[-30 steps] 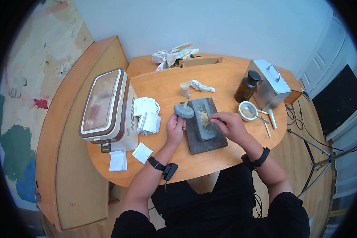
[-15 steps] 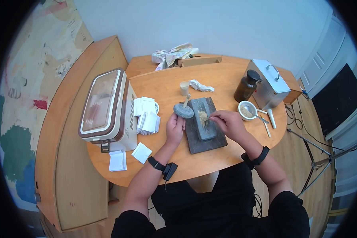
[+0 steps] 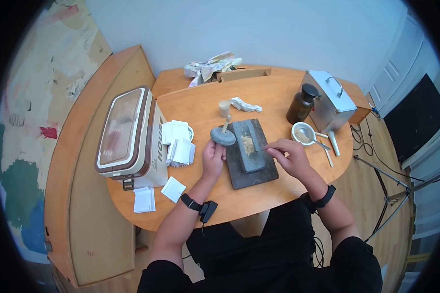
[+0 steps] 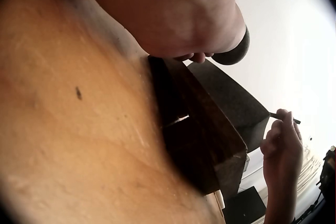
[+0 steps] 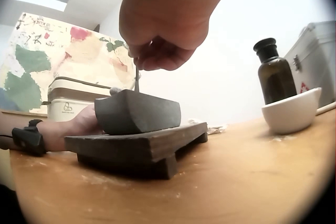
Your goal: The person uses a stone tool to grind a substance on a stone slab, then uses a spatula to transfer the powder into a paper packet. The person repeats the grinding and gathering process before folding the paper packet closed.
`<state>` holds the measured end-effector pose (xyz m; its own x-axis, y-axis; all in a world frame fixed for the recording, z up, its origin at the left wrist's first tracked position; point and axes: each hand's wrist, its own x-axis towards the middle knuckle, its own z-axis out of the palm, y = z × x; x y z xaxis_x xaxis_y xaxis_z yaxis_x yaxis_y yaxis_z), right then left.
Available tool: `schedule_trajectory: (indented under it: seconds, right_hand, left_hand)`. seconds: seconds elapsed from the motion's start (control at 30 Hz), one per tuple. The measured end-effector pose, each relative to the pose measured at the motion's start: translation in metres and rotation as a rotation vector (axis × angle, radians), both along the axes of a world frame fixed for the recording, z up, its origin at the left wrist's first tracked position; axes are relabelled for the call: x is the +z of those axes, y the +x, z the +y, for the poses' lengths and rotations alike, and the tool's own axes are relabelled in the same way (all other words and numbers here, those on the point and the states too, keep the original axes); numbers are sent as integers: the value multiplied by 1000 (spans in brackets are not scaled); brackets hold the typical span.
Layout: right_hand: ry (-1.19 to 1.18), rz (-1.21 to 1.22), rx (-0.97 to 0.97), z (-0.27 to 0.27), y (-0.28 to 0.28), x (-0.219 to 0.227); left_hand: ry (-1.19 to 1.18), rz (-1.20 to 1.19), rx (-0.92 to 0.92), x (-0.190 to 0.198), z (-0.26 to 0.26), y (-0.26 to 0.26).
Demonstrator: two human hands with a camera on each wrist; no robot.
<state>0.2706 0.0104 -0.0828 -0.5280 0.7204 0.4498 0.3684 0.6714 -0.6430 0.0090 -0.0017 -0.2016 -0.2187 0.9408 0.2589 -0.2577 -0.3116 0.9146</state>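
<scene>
In the head view my left hand [image 3: 212, 158] grips a round grey stone grinding wheel [image 3: 222, 137] with a pale wooden stick standing up from it, at the trough's left side. My right hand [image 3: 290, 157] pinches a thin metal tool [image 3: 258, 151], its tip over a grey stone trough [image 3: 252, 164]. Tan fibrous powder [image 3: 247, 143] lies in the trough's hollow. Under the trough is a dark wooden stand [image 3: 238, 181] on short feet. The right wrist view shows the tool [image 5: 137, 81] pointing down at the trough's rim, its lower end hidden behind the rim.
At the right are a white mortar [image 3: 297, 129] of tan powder with a spoon, a white pestle [image 3: 334, 142], a brown bottle [image 3: 300, 104] and a metal case [image 3: 330, 102]. White paper squares [image 3: 182, 152] and a cream box [image 3: 156, 166] sit left. Behind are a cup [image 3: 224, 108] and crumpled tissue [image 3: 245, 104].
My right hand has drawn the thin tool a little to the right and toward me, from the powder to its near edge. The left hand holds the grinding wheel in the same place.
</scene>
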Motion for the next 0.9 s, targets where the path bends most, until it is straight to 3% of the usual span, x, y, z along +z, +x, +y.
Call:
schedule_trajectory:
  seconds: [0.07, 0.2, 0.37, 0.5, 0.57, 0.9]
  right_hand:
    - [-190, 208, -43, -8, 6, -4]
    - [-254, 209, -10, -13, 18, -21]
    - [-393, 567, -162, -17, 61, -42]
    - [-386, 622, -298, -11, 103, -73]
    - [-425, 526, -402, -14, 116, -88]
    - [-454, 562, -407, -4, 105, -111]
  left_hand:
    - [7, -4, 0, 1, 0, 0]
    - [-6, -19, 4, -1, -1, 0]
    - [-5, -27, 17, 0, -1, 1]
    - [-8, -17, 11, 0, -1, 0]
    - [-15, -19, 6, 1, -4, 1]
    - [-32, -8, 10, 4, -7, 3]
